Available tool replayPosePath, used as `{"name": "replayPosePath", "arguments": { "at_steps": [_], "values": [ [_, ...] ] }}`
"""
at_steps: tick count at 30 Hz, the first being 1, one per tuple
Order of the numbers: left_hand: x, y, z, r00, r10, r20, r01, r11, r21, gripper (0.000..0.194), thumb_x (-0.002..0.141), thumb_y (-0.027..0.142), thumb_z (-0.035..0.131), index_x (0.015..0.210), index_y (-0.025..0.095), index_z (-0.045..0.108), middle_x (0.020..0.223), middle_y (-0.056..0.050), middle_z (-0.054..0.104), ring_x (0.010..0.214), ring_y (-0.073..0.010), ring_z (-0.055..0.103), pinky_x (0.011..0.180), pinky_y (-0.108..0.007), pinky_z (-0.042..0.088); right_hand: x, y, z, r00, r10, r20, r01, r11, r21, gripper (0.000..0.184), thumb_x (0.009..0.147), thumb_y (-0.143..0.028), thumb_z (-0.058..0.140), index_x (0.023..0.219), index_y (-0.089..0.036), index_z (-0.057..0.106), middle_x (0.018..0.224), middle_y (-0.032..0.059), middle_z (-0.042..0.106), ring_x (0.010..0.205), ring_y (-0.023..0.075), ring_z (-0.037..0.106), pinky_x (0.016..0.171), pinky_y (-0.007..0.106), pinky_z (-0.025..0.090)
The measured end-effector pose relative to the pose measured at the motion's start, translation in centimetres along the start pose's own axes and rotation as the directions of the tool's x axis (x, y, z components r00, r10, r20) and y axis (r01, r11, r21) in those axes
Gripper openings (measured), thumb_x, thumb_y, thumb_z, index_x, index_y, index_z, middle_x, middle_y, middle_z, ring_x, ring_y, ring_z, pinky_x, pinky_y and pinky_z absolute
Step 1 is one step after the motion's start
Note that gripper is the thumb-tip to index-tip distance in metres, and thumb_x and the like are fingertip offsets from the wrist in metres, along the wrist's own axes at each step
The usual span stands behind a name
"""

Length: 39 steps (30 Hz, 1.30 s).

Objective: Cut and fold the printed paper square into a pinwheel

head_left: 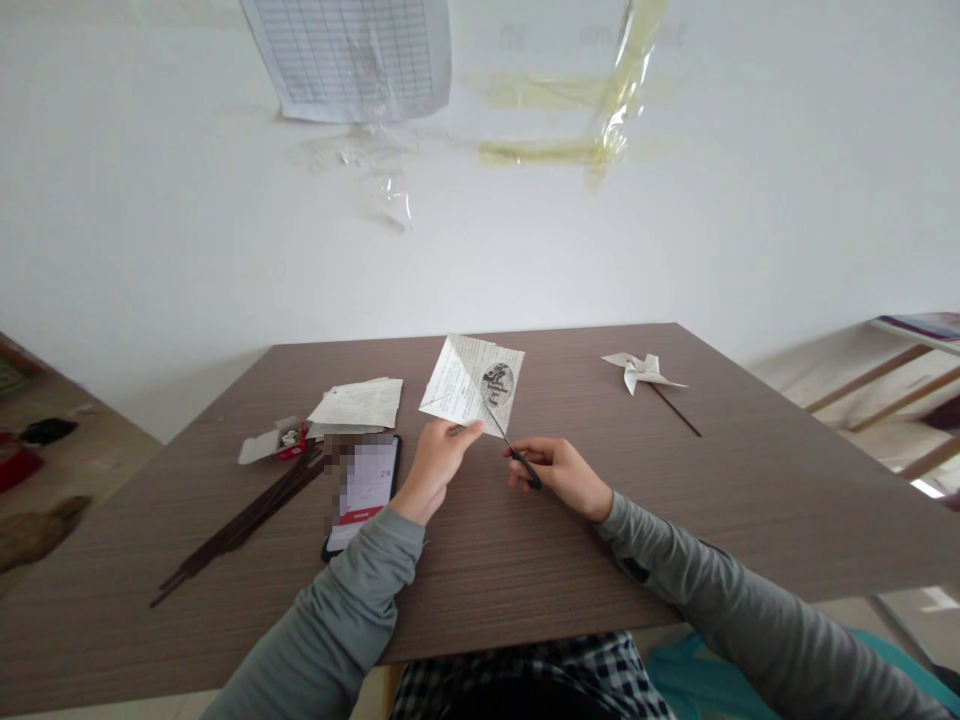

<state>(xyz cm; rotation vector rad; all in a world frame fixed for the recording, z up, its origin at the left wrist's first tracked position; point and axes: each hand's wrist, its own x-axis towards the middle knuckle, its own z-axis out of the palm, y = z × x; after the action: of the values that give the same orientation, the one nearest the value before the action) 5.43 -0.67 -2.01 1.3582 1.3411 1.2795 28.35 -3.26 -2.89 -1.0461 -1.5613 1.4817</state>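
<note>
My left hand [437, 462] pinches the near edge of a square sheet of printed paper [461, 375], thumb on top, and holds it above the table. The sheet carries text and a dark oval picture. In my right hand [559, 472] is a pair of scissors [531, 473] with dark handles. Its blades lie at the paper's lower right corner and point in towards the middle. Whether the blades are parted is too small to tell. To the right lies a paper pinwheel [643, 374] on a thin dark stick [679, 412].
On the left of the brown table [480, 600] are a stack of paper squares [358, 405], an opened small red and white box [281, 440], a bundle of dark sticks [240, 522] and a phone [364, 500]. A white wall [480, 260] stands behind the table.
</note>
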Motion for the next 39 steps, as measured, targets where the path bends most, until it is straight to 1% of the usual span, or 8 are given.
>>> {"name": "replayPosePath", "arguments": {
  "at_steps": [5,13,17,21,25,28,35,39],
  "values": [
    [-0.02,0.18,0.03,1.000,-0.004,0.003,0.004,1.000,-0.022,0.033,0.081,0.045,0.095,0.099,0.017,0.094,0.122,-0.020,0.094,0.128,-0.0453,0.085,0.120,-0.052,0.062,0.03,-0.15,0.09,1.000,0.012,0.001,-0.012,1.000,-0.010,0.064,0.078,-0.065,0.098,0.114,-0.014,0.085,0.080,0.0112,0.083,0.068,0.0234,0.067,0.074,0.042,0.059],
    [0.07,0.09,0.08,1.000,0.002,-0.001,-0.002,1.000,-0.014,0.035,0.079,0.047,0.094,0.098,0.018,0.094,0.122,-0.021,0.094,0.127,-0.0467,0.086,0.120,-0.055,0.061,-0.14,-0.19,0.18,1.000,0.015,-0.011,-0.015,1.000,-0.012,0.060,0.081,-0.064,0.096,0.114,-0.015,0.085,0.084,0.0142,0.084,0.072,0.0259,0.068,0.075,0.043,0.058],
    [-0.07,0.36,0.18,1.000,-0.005,0.024,0.005,1.000,-0.019,0.036,0.077,0.049,0.095,0.097,0.019,0.094,0.120,-0.018,0.094,0.125,-0.0455,0.086,0.118,-0.053,0.063,0.11,0.04,0.11,1.000,0.010,-0.013,-0.010,1.000,-0.010,0.064,0.079,-0.066,0.097,0.115,-0.015,0.086,0.083,0.0119,0.084,0.071,0.0250,0.068,0.076,0.042,0.059],
    [-0.34,0.65,0.36,0.999,-0.004,0.048,0.007,0.999,-0.051,0.040,0.076,0.050,0.097,0.099,0.018,0.094,0.124,-0.020,0.094,0.128,-0.0455,0.085,0.119,-0.053,0.063,0.36,0.38,0.00,1.000,0.007,-0.013,-0.007,1.000,0.008,0.068,0.078,-0.069,0.099,0.116,-0.013,0.086,0.083,0.0124,0.085,0.070,0.0240,0.068,0.077,0.042,0.059],
    [-0.41,0.64,0.42,0.999,-0.004,0.048,0.007,0.998,-0.060,0.040,0.076,0.049,0.097,0.101,0.018,0.093,0.126,-0.021,0.093,0.130,-0.0466,0.085,0.122,-0.054,0.062,0.48,0.66,-0.14,1.000,0.004,0.001,-0.004,1.000,0.002,0.071,0.079,-0.072,0.099,0.117,-0.014,0.086,0.082,0.0094,0.085,0.069,0.0215,0.068,0.078,0.041,0.060],
    [-0.37,0.53,0.39,0.999,0.003,0.046,-0.001,0.998,-0.061,0.040,0.076,0.049,0.096,0.102,0.018,0.093,0.125,-0.021,0.093,0.129,-0.0474,0.085,0.122,-0.055,0.061,0.53,0.75,-0.17,1.000,0.003,0.006,-0.003,1.000,0.000,0.072,0.080,-0.074,0.099,0.118,-0.013,0.086,0.083,0.0092,0.085,0.070,0.0207,0.069,0.078,0.040,0.060],
    [-0.45,0.51,0.44,0.999,-0.009,0.046,0.011,0.999,-0.045,0.039,0.078,0.049,0.096,0.102,0.019,0.091,0.122,-0.022,0.093,0.128,-0.0473,0.085,0.122,-0.055,0.062,0.40,0.51,-0.01,1.000,-0.007,0.002,0.007,1.000,0.000,0.070,0.080,-0.071,0.098,0.116,-0.013,0.086,0.081,0.0095,0.085,0.068,0.0211,0.067,0.075,0.040,0.058],
    [-0.39,0.53,0.51,0.999,0.001,0.043,0.001,0.999,-0.047,0.039,0.077,0.049,0.097,0.101,0.019,0.091,0.121,-0.022,0.093,0.127,-0.0489,0.085,0.121,-0.058,0.062,0.26,0.24,0.03,1.000,0.000,-0.003,0.000,1.000,-0.014,0.068,0.082,-0.070,0.097,0.116,-0.013,0.086,0.082,0.0103,0.086,0.068,0.0208,0.067,0.076,0.040,0.058]
  ]
}}
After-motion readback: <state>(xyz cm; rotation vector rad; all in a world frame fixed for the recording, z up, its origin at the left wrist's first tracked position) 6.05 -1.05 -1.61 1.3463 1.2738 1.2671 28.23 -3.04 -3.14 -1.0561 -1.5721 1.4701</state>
